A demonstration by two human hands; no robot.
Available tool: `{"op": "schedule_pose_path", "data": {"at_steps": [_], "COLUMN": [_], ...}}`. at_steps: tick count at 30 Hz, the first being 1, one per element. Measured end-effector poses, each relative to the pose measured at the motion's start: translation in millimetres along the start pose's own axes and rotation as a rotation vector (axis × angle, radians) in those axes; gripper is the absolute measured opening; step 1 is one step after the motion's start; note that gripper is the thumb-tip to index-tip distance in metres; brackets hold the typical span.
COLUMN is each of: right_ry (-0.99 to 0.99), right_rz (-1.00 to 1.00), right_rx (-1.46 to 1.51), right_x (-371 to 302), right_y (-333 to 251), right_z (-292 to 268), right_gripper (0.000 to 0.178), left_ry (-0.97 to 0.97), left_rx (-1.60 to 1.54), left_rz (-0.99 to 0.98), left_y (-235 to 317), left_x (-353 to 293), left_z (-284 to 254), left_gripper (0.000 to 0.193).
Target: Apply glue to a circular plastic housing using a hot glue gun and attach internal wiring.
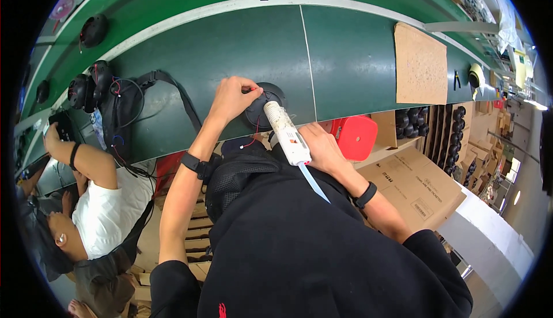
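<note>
My left hand (235,98) reaches over the bench, thumb and fingertips pinched on a thin red wire at the top of a round black housing (276,91). Another red wire with a small pale plug hangs from the housing's near side. My right hand (324,147) is closed on a white hot glue gun (284,127), its grip mostly hidden. The gun's stained front end lies over the housing. Whether the nozzle touches it, I cannot tell. A pale blue glue stick (314,183) sticks out of the gun's rear, toward my body.
Brown cardboard (421,65) lies on the green bench (357,59). A red stool-like piece (356,138) and a large carton (408,188) stand right of me. Black housings with wires (99,82) and a black strap bag lie left, near a co-worker in a white shirt (109,220).
</note>
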State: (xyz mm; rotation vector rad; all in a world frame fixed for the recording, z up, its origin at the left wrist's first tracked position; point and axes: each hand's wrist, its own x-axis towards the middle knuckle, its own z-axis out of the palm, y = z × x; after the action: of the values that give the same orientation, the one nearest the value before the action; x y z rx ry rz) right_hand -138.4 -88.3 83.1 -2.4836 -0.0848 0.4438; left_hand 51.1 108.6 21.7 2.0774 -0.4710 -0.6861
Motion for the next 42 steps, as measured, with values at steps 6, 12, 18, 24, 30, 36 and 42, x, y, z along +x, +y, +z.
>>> {"op": "schedule_pose_path", "data": {"at_steps": [6, 12, 18, 24, 30, 36, 42], "right_ry": [0.025, 0.082, 0.093, 0.039, 0.042, 0.033, 0.020], "right_rz": [0.048, 0.061, 0.068, 0.097, 0.096, 0.086, 0.099], "right_rx": [0.023, 0.028, 0.069, 0.038, 0.024, 0.025, 0.054], "right_x": [0, 0, 2, 2, 3, 5, 5], "right_y": [-7, -7, -6, -4, -1, 1, -1], "right_z": [4, 9, 5, 0, -2, -3, -6], "right_gripper": [0.036, 0.031, 0.027, 0.030, 0.029, 0.028, 0.029], "left_ry": [-0.007, 0.004, 0.013, -0.048, -0.056, 0.009, 0.029], "left_rx": [0.003, -0.006, -0.038, -0.040, -0.054, -0.087, -0.094], "left_rz": [-0.006, -0.003, 0.006, -0.013, -0.041, 0.011, 0.045], "left_y": [1, 4, -2, -1, -3, -5, -8], "left_x": [-2, -3, -6, -7, -8, -8, -9], "left_z": [0, 0, -1, -6, -5, -2, -2], "left_gripper": [0.020, 0.019, 0.017, 0.021, 0.021, 0.018, 0.017]}}
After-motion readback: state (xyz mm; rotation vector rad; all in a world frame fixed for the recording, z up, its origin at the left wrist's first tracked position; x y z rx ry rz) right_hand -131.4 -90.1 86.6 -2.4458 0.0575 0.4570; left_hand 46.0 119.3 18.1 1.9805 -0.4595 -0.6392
